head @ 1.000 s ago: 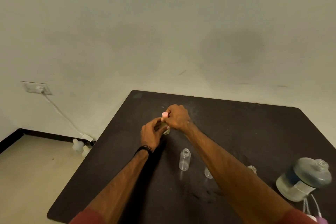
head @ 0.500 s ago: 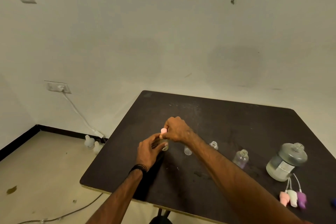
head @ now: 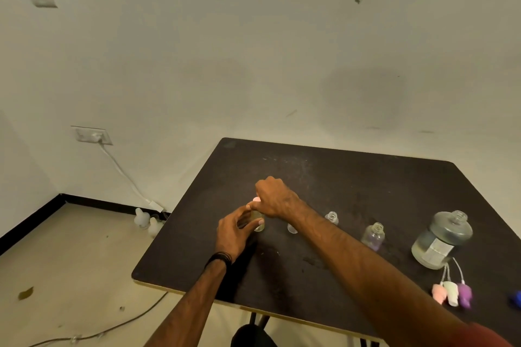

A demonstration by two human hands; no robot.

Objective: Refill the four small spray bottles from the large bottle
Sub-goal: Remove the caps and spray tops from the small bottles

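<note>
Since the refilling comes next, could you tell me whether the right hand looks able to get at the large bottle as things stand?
Probably yes, once it lets go: the right hand is pinching the pink cap on the bottle the left hand holds. The large bottle stands uncapped on the right, with nothing blocking a sideways reach.

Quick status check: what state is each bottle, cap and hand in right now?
Held bottle: upright, pink cap on.
Pink cap: on the bottle, pinched.
Left hand: grips the bottle.
Right hand: pinches the cap.
Three small bottles: upright, uncapped.
Large bottle: upright, uncapped, partly full.
Three spray heads: off, lying on the table.
</note>
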